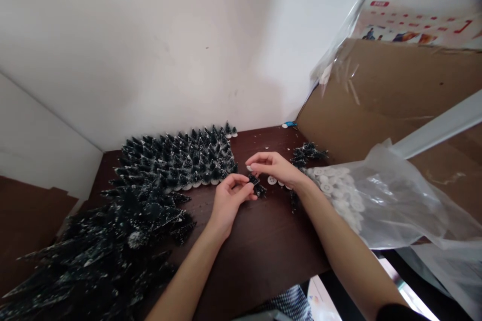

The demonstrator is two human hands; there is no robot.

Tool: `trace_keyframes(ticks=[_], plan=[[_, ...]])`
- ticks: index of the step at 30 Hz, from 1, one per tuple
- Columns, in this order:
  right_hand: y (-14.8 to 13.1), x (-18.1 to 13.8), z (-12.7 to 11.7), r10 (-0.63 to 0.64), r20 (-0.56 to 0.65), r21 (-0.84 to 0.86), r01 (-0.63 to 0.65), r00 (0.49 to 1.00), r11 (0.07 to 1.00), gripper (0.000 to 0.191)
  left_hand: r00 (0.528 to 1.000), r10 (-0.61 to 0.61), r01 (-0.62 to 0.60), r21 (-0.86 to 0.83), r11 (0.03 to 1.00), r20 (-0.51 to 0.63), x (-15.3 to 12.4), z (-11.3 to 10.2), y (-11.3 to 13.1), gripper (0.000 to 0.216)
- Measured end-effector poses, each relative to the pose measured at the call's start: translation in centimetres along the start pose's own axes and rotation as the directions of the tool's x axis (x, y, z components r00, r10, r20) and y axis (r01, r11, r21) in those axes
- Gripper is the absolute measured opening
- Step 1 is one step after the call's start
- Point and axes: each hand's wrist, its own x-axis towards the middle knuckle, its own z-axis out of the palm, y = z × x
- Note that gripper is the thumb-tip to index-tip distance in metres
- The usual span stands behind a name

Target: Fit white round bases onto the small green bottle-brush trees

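Observation:
My left hand point(230, 201) is closed, pinching a small dark green bottle-brush tree point(259, 188) with white-flecked tips, which lies tilted above the table. Just above it, my right hand point(277, 166) pinches a white round base point(249, 167) between thumb and fingertips. The base and the tree are close together, and I cannot tell whether they touch. Below my right hand, loose white discs point(271, 180) lie on the dark wooden table point(256, 241). To the left of my hands, rows of small trees point(184, 158) stand upright on white bases.
A pile of loose trees point(124, 241) fills the left front. At the right, a clear plastic bag point(391, 185) spills white bases point(341, 193), with more trees point(307, 153) behind. A cardboard box point(376, 95) borders the right side, and a white wall point(169, 50) the back.

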Motion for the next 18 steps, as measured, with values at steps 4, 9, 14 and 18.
trace_keyframes(ticks=[4,9,14,18], plan=[[0.36,0.32,0.12,-0.021,-0.058,0.008,0.021,0.998,1.000,0.026,1.000,0.000,0.000,0.009,1.000,-0.009,-0.02,0.02,0.03,0.033],[0.49,0.55,0.48,-0.033,-0.099,0.017,0.034,0.995,0.999,0.025,1.000,-0.008,0.008,0.014,1.000,-0.012,-0.07,0.14,0.12,0.033],[0.56,0.63,0.60,-0.026,-0.108,0.014,0.028,0.994,1.000,0.026,1.000,-0.014,0.014,0.015,1.000,-0.006,-0.18,0.26,0.11,0.032],[0.54,0.61,0.58,-0.028,-0.110,0.016,0.030,0.993,0.999,0.028,1.000,-0.013,0.014,0.020,1.000,-0.015,-0.12,0.16,0.20,0.033]])
